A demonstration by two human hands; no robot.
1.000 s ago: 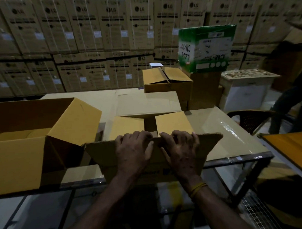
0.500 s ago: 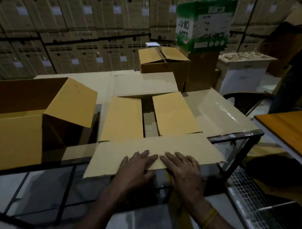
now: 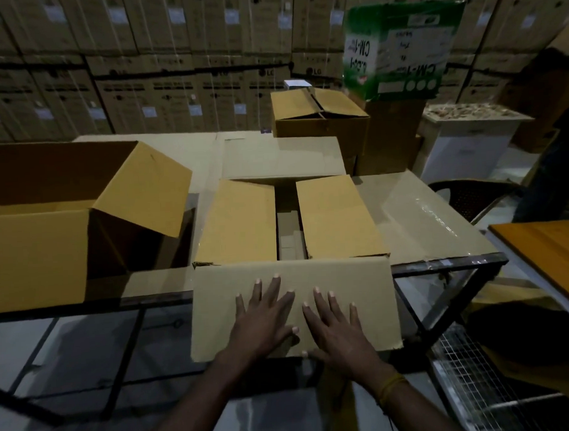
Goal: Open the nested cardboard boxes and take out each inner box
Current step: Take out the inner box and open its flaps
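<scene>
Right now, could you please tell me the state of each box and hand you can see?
Middle box: near flap folded down, two inner flaps nearly shut.
Left box: open.
Far box: flaps loosely shut.
Left hand: flat on the near flap.
Right hand: flat on it too.

Matt brown cardboard is forming the box flap [image 3: 292, 279]; glossy clear film is covering the table top [image 3: 432, 223], dark metal framing its edge.
</scene>
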